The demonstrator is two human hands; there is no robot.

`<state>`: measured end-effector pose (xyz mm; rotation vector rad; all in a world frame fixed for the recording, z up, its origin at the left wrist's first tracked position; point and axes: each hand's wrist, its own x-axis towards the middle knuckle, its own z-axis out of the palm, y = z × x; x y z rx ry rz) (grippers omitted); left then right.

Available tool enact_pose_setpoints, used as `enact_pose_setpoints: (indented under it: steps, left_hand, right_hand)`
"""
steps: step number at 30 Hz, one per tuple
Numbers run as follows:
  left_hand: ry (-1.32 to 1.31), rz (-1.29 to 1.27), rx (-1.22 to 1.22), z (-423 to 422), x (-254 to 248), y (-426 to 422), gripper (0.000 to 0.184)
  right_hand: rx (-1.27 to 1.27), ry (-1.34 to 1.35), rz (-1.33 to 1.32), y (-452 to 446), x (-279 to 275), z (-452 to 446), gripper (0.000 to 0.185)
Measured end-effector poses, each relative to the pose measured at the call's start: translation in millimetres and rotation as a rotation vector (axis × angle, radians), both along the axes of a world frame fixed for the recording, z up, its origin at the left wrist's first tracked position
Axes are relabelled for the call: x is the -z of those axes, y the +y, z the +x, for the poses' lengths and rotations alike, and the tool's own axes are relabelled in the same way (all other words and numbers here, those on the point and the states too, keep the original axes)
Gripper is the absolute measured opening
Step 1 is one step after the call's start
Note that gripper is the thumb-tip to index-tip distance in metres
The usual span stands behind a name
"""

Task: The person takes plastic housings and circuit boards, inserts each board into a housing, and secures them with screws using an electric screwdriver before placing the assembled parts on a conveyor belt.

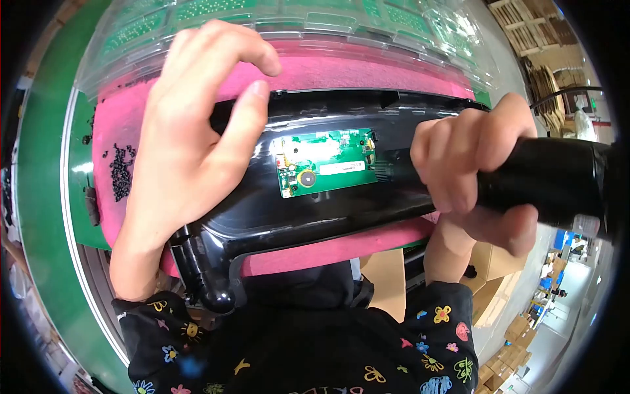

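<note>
The black housing (pixel 275 223) lies across the pink mat (pixel 321 256) on the green counter (pixel 80 164), in front of the person, with its hollow side turned up. Inside it, near the middle, sits the green circuit board (pixel 341 174), a little tilted in relation to the housing's long edges. The right hand (pixel 462 154) has its fingers wrapped around a black cylindrical tool (pixel 558 177), which is perhaps a power screwdriver; its working tip does not show, so I cannot tell whether it touches the housing. The left hand (pixel 193 125) is above the left end of the housing, with the thumb and the index finger curved towards each other but apart, and I see nothing between them. As for the progress, I judge that the placing of the board is done, because it lies in the hollow with its component side up. Whether it is already fastened is not clear to me, since glare covers part of its surface. The fastening, or the check of it, is probably what is left, and the housing is certainly open at the top. Many small black pieces (pixel 120 174), possibly screws, lie in a loose heap at the mat's left side, and clear plastic trays (pixel 282 33) stand beyond the mat.
</note>
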<state>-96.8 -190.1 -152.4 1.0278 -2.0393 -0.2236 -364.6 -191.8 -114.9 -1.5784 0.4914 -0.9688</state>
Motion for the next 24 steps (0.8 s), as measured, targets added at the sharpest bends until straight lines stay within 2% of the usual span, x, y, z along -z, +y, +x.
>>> enact_pose_setpoints:
  steps: [4,6,8,10,12,14,15,18,20,22,23,24]
  left_hand:
    - [-0.141,0.079,-0.070,2.7,8.0,-0.6,0.020]
    - [-0.237,0.285,-0.094,6.5,14.1,0.2,0.023]
    - [-0.276,0.262,-0.060,7.2,14.8,0.1,0.024]
    - [-0.337,0.182,-0.010,7.2,12.1,-1.6,0.023]
    - [-0.322,0.201,0.020,8.4,9.0,-3.5,0.022]
    - [-0.354,0.358,0.069,9.6,7.7,-3.4,0.021]
    - [-0.398,0.389,0.097,9.4,7.4,-3.2,0.021]
    - [-0.427,0.392,0.120,8.1,8.0,-0.6,0.020]
    - [-0.427,0.367,0.153,7.2,9.9,-2.5,0.019]
    - [-0.433,0.335,0.197,5.2,4.5,-4.0,0.019]
    - [-0.500,0.284,0.125,3.2,-0.2,-2.6,0.017]
    - [-0.554,0.233,0.057,2.9,-2.7,0.4,0.016]
  right_hand:
    - [0.123,-0.292,0.133,0.1,11.4,2.7,0.046]
    - [0.187,-0.461,0.296,-2.6,11.4,0.9,0.043]
    - [0.260,-0.702,0.464,-18.0,13.7,-8.0,0.025]
    - [0.551,-0.777,0.424,-25.7,18.0,-11.1,0.018]
    - [0.614,-0.654,0.289,-27.5,24.8,-19.2,0.015]
    - [0.747,-0.665,0.293,-29.4,26.1,-22.8,0.017]
    - [0.757,-0.581,0.273,-27.9,28.9,-28.3,0.020]
    - [0.961,-0.487,0.082,-26.3,30.6,-14.0,0.052]
    - [1.109,-0.148,-0.185,-31.4,34.4,-24.0,0.074]
    - [1.252,-0.139,-0.467,-23.9,29.2,-14.2,0.056]
    - [1.268,-0.265,-0.545,-17.3,23.4,-9.9,0.052]
    - [1.243,-0.354,-0.651,-12.3,28.5,-17.7,0.068]
